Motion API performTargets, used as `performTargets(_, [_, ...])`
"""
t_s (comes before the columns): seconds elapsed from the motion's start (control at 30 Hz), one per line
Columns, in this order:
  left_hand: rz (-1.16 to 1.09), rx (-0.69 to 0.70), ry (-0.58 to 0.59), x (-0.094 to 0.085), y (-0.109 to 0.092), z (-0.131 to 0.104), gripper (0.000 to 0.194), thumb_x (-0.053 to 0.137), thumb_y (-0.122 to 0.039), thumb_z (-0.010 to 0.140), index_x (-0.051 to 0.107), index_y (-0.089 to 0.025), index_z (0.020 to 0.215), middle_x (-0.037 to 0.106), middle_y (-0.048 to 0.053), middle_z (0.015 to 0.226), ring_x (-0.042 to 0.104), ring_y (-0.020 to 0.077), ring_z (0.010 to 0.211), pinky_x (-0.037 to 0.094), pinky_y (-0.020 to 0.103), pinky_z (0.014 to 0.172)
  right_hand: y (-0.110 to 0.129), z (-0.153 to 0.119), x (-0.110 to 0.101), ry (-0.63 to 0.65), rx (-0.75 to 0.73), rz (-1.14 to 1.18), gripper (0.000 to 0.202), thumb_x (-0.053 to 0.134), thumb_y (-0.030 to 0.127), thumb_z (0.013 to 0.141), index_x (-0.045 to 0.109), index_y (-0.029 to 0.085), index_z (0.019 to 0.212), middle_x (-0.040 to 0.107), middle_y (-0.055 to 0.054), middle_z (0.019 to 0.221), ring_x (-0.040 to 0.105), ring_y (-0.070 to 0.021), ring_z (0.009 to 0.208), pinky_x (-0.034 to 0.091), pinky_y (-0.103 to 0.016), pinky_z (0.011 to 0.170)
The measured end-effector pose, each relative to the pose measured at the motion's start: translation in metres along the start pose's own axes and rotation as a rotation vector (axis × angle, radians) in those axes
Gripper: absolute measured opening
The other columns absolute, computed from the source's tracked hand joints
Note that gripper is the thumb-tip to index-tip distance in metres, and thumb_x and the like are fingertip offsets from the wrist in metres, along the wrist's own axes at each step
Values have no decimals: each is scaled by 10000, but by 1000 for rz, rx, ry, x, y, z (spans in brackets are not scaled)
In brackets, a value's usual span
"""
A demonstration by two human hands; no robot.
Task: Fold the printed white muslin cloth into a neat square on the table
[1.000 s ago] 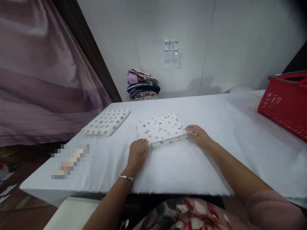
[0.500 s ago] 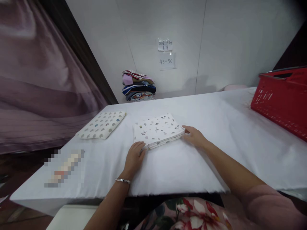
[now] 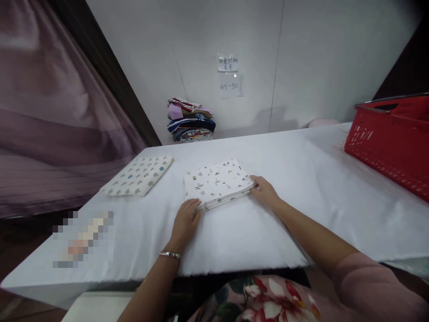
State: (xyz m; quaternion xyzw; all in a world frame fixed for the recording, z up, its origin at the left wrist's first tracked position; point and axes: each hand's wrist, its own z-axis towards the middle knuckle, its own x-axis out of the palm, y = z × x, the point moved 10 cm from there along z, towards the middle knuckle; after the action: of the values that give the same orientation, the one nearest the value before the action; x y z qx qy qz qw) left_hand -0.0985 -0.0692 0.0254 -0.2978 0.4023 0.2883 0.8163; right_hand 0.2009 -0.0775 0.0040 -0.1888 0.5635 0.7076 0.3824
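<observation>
Folded starfish-print cloth (image 3: pixel 217 181) lies crosswise just beyond left hand (image 3: pixel 185 221) and right hand (image 3: pixel 266 193) — each grip pinching a near corner.

On the pale wall (image 3: pixel 311 58), above the back edge of the white table (image 3: pixel 284 154), there are two paper signs, one right over the other. The lower sheet (image 3: pixel 231 92) says "45-50". The numbers are dark, written by hand, and go across the middle of the paper. The upper sheet (image 3: pixel 228 63) has Chinese writing, done by hand too. It comes in two rows, a longer one on top and a short one near the sheet's bottom edge. That writing is too small and blurry to read for sure.
</observation>
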Motion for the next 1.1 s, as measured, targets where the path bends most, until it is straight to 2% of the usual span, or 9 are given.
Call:
performTargets(0.1, [-1, -1, -8, 0, 1, 0, 282, 470, -279, 852, 584, -205, 1099, 617, 66, 1130, 521, 238, 1099, 414, 468, 984, 1, -1, -3, -38, 26, -31, 471, 465, 240, 792, 466, 250, 1263, 572, -43, 1022, 538, -166, 791, 427, -288, 723])
performTargets(0.27, [4, -13, 0, 0, 1, 0, 272, 476, -265, 848, 586, -204, 1090, 620, 60, 1124, 518, 240, 1105, 420, 461, 978, 4, -3, -2, -18, 43, -158, 559, 450, 330, 826, 344, 218, 1363, 560, -90, 1126, 549, -214, 881, 415, -311, 732])
performTargets(0.53, [13, -60, 6, 0, 5, -1, 276, 475, -287, 852, 590, -192, 1084, 630, 56, 1116, 528, 235, 1093, 417, 443, 982, -2, -2, -1, -11, 52, -173, 563, 417, 256, 814, 335, 202, 1369, 562, -99, 1156, 555, -227, 900, 427, -340, 765])
performTargets(0.67, [14, -94, 7, 0, 7, -2, 278, 473, -307, 854, 594, -198, 1080, 636, 47, 1109, 528, 232, 1094, 425, 432, 975, -11, 1, 1, 17, 87, -2, 584, 462, 230, 776, 364, 223, 1351, 612, -60, 1025, 572, -190, 799, 444, -325, 744])
performTargets(0.77, [10, -96, 12, 0, 7, -3, 277, 473, -299, 853, 592, -203, 1083, 633, 42, 1116, 526, 224, 1096, 427, 424, 975, -27, 2, 7, 62, 221, 272, 587, 509, 201, 716, 422, 220, 1297, 605, -32, 961, 569, -124, 640, 453, -260, 604])
performTargets(0.83, [9, -98, 12, 1, 8, -3, 281, 471, -297, 852, 590, -197, 1087, 631, 41, 1122, 522, 219, 1099, 422, 422, 981, -37, 1, 12, 83, 316, 443, 557, 525, 181, 673, 479, 201, 1228, 593, -28, 944, 559, -99, 580, 408, -214, 479])
performTargets(0.9, [10, -97, 12, 2, 9, -3, 290, 471, -297, 850, 588, -186, 1092, 627, 46, 1129, 517, 216, 1105, 417, 418, 987, -41, 1, 13, 97, 346, 536, 513, 528, 172, 645, 527, 188, 1158, 586, -26, 931, 543, -87, 551, 352, -192, 411])
performTargets(1.0, [14, -72, 10, 3, 9, -4, 299, 473, -290, 845, 584, -182, 1101, 622, 55, 1134, 515, 219, 1110, 415, 421, 990, -40, 3, 6, 84, 275, 546, 456, 527, 161, 622, 578, 181, 1075, 593, -20, 936, 511, -72, 543, 366, -192, 442])
performTargets(1.1, [14, -41, 4, 4, 8, -5, 307, 468, -279, 845, 575, -179, 1116, 617, 62, 1141, 513, 224, 1113, 407, 434, 997, -43, 5, -9, -19, 238, 508, 367, 528, 218, 673, 601, 167, 1029, 606, -28, 924, 523, -92, 604, 412, -213, 531])
